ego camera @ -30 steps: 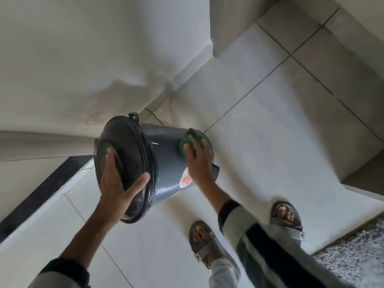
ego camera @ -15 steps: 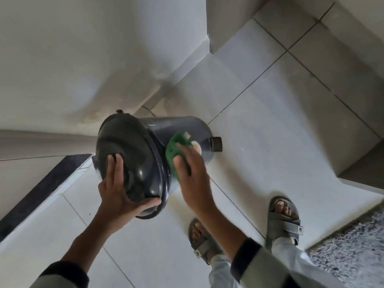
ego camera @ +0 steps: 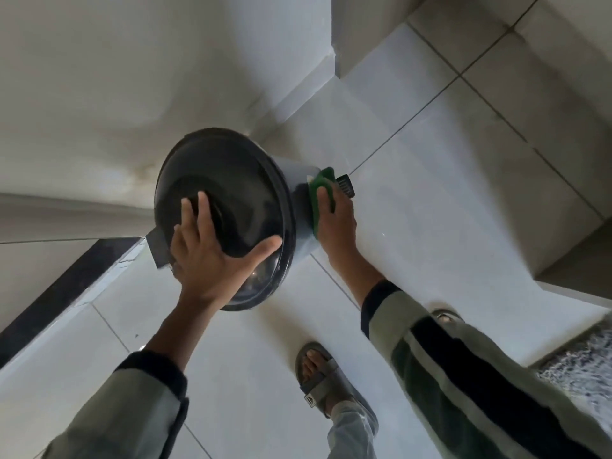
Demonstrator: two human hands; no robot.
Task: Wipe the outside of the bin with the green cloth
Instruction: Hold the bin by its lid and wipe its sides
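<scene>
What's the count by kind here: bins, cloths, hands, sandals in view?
Bins: 1, the grey bin with a dark lid
Cloths: 1, the green cloth
Hands: 2, left hand on the lid, right hand on the cloth
Sandals: 2, one fully seen, one mostly hidden
Total: 6

1 head view, looking steeply down, close.

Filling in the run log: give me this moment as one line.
stage: wiping bin side | left hand: flat on dark lid, steadying | right hand: pressing green cloth to grey bin wall near pedal
</scene>
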